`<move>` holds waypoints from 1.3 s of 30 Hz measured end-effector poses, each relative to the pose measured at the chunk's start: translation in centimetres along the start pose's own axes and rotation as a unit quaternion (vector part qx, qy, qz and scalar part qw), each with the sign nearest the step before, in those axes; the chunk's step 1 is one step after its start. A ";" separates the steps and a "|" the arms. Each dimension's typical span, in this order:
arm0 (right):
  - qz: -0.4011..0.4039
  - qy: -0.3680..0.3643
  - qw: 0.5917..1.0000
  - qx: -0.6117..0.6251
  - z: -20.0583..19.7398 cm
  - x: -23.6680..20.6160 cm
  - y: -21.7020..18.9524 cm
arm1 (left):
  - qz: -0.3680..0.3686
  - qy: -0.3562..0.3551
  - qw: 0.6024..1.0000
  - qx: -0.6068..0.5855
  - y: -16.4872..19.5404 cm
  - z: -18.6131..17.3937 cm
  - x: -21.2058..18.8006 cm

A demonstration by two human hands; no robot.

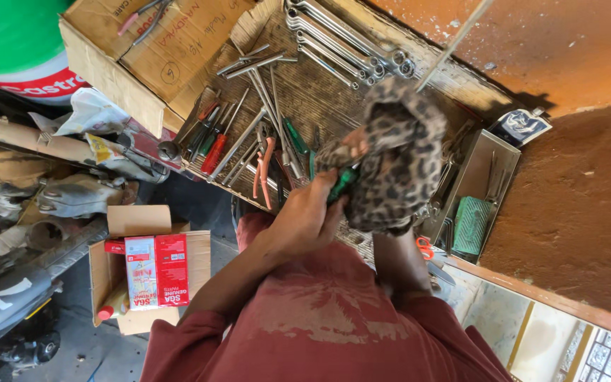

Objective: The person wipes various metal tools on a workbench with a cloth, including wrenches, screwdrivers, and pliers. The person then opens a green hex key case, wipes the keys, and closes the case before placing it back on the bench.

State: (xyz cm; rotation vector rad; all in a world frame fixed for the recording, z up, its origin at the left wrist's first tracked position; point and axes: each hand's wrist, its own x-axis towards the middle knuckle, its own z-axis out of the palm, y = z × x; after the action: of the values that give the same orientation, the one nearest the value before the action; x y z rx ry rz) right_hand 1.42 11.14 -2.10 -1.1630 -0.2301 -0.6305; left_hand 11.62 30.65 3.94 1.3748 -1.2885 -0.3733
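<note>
Both hands: left hand [304, 216], right hand [390, 177] in leopard-print cloth [401, 152], above crowded bench edge [249, 194].

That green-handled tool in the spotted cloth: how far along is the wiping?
In hand: the left hand grips the green-handled tool while the right hand, hidden inside the leopard-print cloth, wraps it. Screwdrivers and spanners lie in rows on the wooden board; whether those are already wiped or still waiting, I cannot tell.

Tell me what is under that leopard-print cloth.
The leopard-print cloth wraps the right hand, hiding it completely. A green-handled tool pokes out at its edge, gripped by the left hand. The tool's working end is covered.
</note>
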 end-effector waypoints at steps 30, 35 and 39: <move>-0.096 0.261 0.959 -0.046 -19.9 -11.1 -15.5 | -0.254 0.195 0.913 0.252 -15.4 -6.1 -11.3; -0.105 0.275 0.956 -0.002 -16.3 -12.5 -10.4 | -0.284 0.186 0.888 0.310 -18.9 -5.1 -13.2; -0.073 0.316 0.946 0.022 -15.9 -14.2 -10.0 | -0.226 0.189 0.874 0.385 -19.5 -4.5 -13.5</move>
State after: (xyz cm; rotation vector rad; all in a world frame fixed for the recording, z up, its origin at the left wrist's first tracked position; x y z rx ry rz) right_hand -18.07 -0.85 -7.45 -0.8522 0.2179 -1.0896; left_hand 19.62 39.02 -17.25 2.3075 -0.7826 0.1413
